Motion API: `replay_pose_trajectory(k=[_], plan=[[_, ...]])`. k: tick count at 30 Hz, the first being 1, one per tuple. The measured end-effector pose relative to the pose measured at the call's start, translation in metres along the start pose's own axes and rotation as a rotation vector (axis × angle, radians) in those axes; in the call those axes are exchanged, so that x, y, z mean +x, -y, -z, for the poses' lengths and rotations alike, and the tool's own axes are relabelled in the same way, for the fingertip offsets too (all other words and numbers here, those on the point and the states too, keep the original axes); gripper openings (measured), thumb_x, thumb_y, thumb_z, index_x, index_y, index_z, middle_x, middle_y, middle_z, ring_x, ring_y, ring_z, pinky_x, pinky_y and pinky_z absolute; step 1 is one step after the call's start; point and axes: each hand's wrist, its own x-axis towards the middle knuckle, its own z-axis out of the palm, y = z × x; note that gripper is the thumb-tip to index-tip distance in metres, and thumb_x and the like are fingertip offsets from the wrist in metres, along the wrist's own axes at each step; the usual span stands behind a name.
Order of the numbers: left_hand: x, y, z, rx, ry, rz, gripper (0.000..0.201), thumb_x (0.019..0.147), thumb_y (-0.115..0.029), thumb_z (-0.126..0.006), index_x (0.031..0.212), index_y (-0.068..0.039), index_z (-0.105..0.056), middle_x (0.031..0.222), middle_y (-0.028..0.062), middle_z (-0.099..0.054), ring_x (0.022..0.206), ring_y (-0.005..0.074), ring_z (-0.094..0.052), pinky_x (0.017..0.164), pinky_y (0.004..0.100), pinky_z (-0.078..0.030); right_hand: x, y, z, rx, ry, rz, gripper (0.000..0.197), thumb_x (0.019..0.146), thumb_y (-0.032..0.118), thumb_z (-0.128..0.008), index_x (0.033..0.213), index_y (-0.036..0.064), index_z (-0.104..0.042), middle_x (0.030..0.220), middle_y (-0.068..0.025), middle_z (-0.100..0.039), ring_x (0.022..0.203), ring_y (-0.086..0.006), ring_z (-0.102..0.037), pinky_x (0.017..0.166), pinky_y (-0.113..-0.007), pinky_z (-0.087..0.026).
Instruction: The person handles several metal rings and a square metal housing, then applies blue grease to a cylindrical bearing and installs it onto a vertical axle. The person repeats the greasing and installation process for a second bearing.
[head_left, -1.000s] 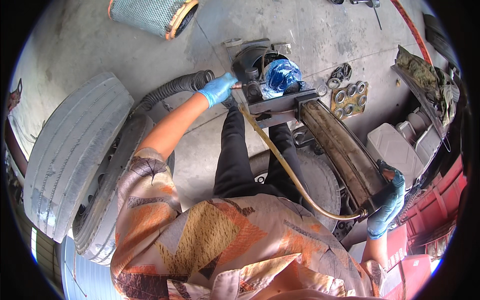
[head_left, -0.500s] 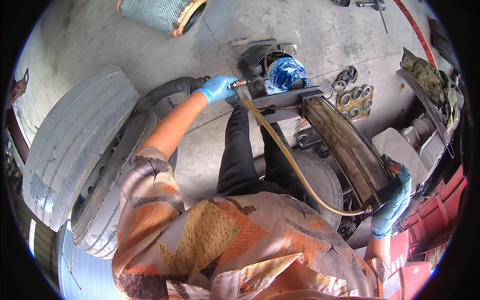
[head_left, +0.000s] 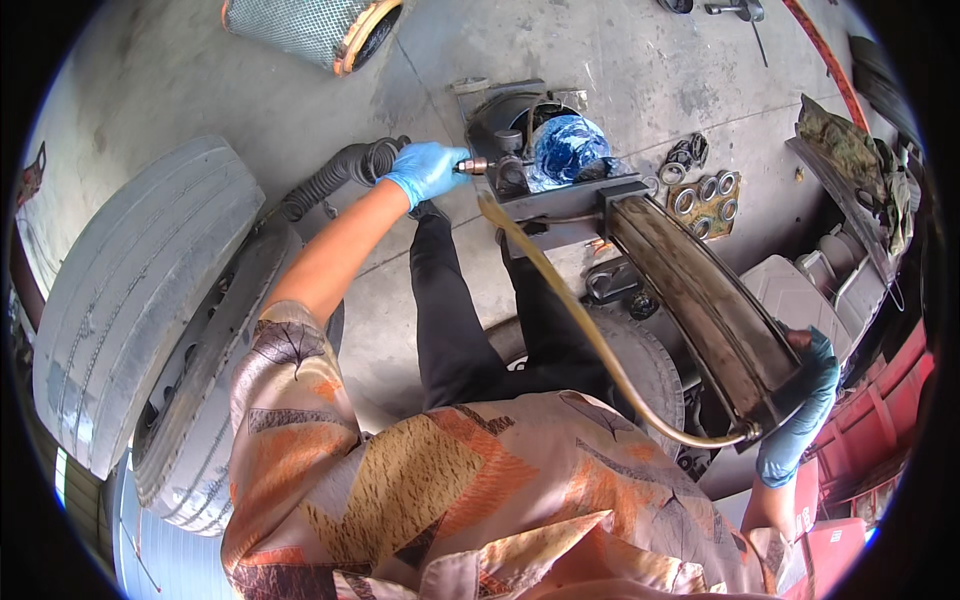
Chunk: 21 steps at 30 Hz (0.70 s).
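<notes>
A long, greasy brown metal arm (head_left: 690,290) slants from a black metal stand toward me. My right hand (head_left: 812,390), in a blue glove, is closed round its near end. A yellowish hose (head_left: 570,300) joins that end at a fitting and bends back toward the stand, its far end just below my left hand (head_left: 428,172). That hand, also gloved in blue, is closed round a metal coupling (head_left: 475,165) at the side of the stand; its palm side is hidden. Beside the coupling sits a round container smeared with blue grease (head_left: 568,148).
Large tyres (head_left: 140,300) stand at the left, near a black corrugated hose (head_left: 340,175). Bearing rings (head_left: 705,200) lie on cardboard to the right. A mesh filter cylinder (head_left: 310,30) lies at the back. Red metal boxes (head_left: 880,420) and a camouflage cloth (head_left: 860,160) line the right.
My right hand and the near end of the brown arm have shifted slightly right and nearer to me. My left leg has swung left. My left hand stays at the coupling.
</notes>
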Motion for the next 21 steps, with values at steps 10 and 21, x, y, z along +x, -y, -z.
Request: replay_pose_trajectory(k=[10,21], plan=[[0.023,0.007,-0.003,-0.077,0.097,-0.01,0.033,0.08,-0.047,-0.068,0.082,-0.014,-0.069,0.076,0.0163,-0.067,0.072,0.0365,-0.065,0.064,0.0446,-0.05,-0.008,0.017,-0.003,-0.124,-0.089,-0.1,0.025,0.093,0.008,-0.041,0.108,-0.0012,-0.058,0.104,-0.011,-0.06,0.102,-0.0218,-0.056,0.097,-0.036,-0.041],[0.031,0.004,0.001,-0.102,0.161,0.019,0.032,0.081,-0.043,-0.068,0.083,-0.011,-0.07,0.077,0.0175,-0.066,0.074,0.0375,-0.065,0.065,0.0458,-0.049,-0.013,0.019,-0.004,-0.19,-0.163,-0.189,0.024,0.096,0.014,-0.043,0.108,0.0008,-0.059,0.106,-0.0097,-0.06,0.102,-0.0207,-0.058,0.097,-0.035,-0.042]])
